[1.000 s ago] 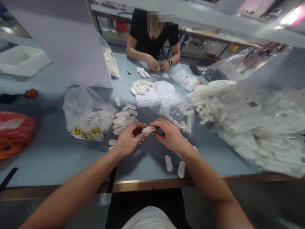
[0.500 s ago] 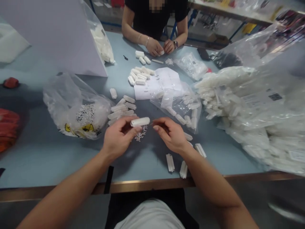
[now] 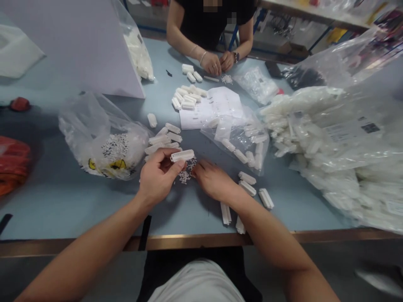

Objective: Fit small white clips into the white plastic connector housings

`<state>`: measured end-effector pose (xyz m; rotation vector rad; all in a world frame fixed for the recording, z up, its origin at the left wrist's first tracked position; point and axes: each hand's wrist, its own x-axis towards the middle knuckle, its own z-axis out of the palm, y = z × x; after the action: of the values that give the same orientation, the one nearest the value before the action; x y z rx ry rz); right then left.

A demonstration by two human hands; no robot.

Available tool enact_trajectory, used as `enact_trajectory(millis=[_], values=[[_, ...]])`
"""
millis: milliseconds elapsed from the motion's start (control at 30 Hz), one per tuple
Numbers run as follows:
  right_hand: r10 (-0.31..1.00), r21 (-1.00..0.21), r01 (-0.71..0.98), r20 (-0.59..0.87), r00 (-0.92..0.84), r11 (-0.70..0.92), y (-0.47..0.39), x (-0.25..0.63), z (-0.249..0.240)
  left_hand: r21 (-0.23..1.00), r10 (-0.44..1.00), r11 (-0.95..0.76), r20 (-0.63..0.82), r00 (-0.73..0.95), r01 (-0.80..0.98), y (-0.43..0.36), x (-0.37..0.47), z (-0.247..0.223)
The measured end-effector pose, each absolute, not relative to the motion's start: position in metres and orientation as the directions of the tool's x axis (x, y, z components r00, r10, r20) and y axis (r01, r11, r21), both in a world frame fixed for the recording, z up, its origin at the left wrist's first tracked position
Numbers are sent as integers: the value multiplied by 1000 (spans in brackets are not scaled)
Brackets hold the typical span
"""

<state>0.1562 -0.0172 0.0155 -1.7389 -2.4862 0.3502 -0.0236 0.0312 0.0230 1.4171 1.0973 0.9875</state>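
Note:
A white oblong plastic part (image 3: pixel 182 156) is pinched between the thumb and fingers of my left hand (image 3: pixel 157 175), tilted slightly up to the right. My right hand (image 3: pixel 211 179) reaches down at the right side of a small heap of tiny white pieces (image 3: pixel 185 177). Its fingers are bent together at the heap, and whether a piece is between them is hidden. Behind my left hand lies a pile of similar white parts (image 3: pixel 162 138). More loose white parts (image 3: pixel 247 188) lie around my right wrist and forearm.
A clear bag of tiny pieces (image 3: pixel 115 147) stands left. Ahead lie a paper sheet (image 3: pixel 217 100) and an open bag with white parts (image 3: pixel 239 138). Large filled bags (image 3: pixel 340 138) crowd the right. Across the table, a co-worker's hands (image 3: pixel 217 63) handle something small.
My right hand has moved down and left to the heap of tiny pieces. My left hand still holds the white part, slightly lower and turned. The co-worker's hands have come closer together.

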Motion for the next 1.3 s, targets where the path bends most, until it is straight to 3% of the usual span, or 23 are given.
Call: enact_trajectory(millis=[133,300,400,500,733,1300], values=[[937,-252,914,-58,-344,320,-22,163,13,991,962,-48,12,271,123,30,-24,23],[978,-438,884,-50,-204,162,-24,187,21,983,926,-27,-44,375,180,23,-23,21],[996,-593,801,61,-62,86,-24,199,30,945,905,-112,-32,424,309,16,-23,21],[977,-698,698,212,-11,160,-27,202,40,895,895,-211,15,445,394,12,-24,22],[912,-632,667,356,-203,395,-38,182,43,805,842,-362,66,535,471,11,-23,25],[873,-608,644,439,-213,463,-37,177,37,841,861,-289,19,509,457,3,-21,24]])
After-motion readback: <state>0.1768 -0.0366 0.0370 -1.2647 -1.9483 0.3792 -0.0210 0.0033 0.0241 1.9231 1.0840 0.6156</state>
